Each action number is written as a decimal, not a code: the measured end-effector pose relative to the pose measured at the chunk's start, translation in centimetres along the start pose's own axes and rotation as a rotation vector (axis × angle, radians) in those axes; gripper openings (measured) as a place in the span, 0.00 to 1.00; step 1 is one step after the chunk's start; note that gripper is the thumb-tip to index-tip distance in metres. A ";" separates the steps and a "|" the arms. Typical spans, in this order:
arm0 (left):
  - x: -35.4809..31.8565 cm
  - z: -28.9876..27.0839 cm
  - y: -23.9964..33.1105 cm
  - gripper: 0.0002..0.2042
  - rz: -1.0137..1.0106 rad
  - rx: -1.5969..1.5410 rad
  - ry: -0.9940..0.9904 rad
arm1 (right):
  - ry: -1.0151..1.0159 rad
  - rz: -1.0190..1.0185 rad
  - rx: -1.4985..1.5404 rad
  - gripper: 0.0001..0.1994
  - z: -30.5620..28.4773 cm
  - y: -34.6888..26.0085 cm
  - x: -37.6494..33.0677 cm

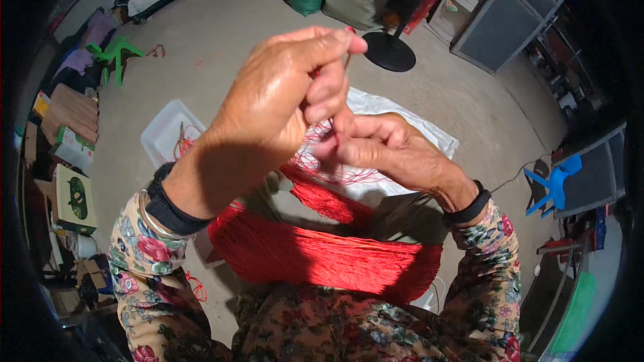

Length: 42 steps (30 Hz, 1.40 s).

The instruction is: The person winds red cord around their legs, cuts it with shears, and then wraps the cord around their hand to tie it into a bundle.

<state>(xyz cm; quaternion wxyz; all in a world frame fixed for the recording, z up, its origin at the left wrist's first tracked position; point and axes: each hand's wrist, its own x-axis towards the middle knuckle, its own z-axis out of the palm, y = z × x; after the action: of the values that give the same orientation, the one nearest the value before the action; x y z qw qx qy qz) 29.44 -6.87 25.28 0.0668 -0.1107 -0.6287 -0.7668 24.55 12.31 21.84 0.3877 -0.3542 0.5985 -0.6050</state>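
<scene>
Tub (159, 129) holds red cord (190, 141) and, seemingly, 1 pair of pliers (180, 135).

Left grip (272, 90) raised, curled, pinched thumb-to-index; right grip (406, 154) nearer, also pinched; both forearms (486, 255) angled inward.

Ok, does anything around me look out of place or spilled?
Nothing looks spilled, but there are strays: a loose red tangle by your left sleeve and a red scrap beside the green stool lie on the floor, apart from the red strand bundle in front of you. They look like dropped pieces.
</scene>
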 end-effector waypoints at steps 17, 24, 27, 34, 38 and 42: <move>6.4 -19.5 -8.4 0.10 -0.193 -0.180 0.625 | 0.890 0.334 -0.175 0.13 -21.7 7.6 -32.2; 9.8 -19.0 -9.0 0.09 -0.164 -0.115 0.706 | 0.956 0.265 -0.220 0.15 -27.0 12.5 -35.3; 10.4 -18.2 -9.8 0.09 -0.246 -0.092 0.619 | 1.063 0.380 -0.267 0.17 -28.7 13.6 -33.7; 9.1 -19.2 -10.3 0.09 -0.263 -0.044 0.552 | 1.116 0.327 -0.143 0.15 -31.8 16.9 -27.1; 7.8 -19.8 -10.4 0.09 -0.419 -0.076 0.486 | 1.081 0.250 -0.124 0.15 -32.9 18.4 -24.4; 6.7 -19.0 -10.7 0.10 -0.484 -0.016 0.431 | 1.068 0.325 -0.157 0.16 -34.6 18.9 -22.0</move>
<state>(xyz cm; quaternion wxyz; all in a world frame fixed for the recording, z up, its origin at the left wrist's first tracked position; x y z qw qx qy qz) 18.74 -23.09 13.29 0.0130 0.2064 -0.6022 -0.7711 4.43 47.80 2.59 0.0917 0.0700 0.8016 -0.5867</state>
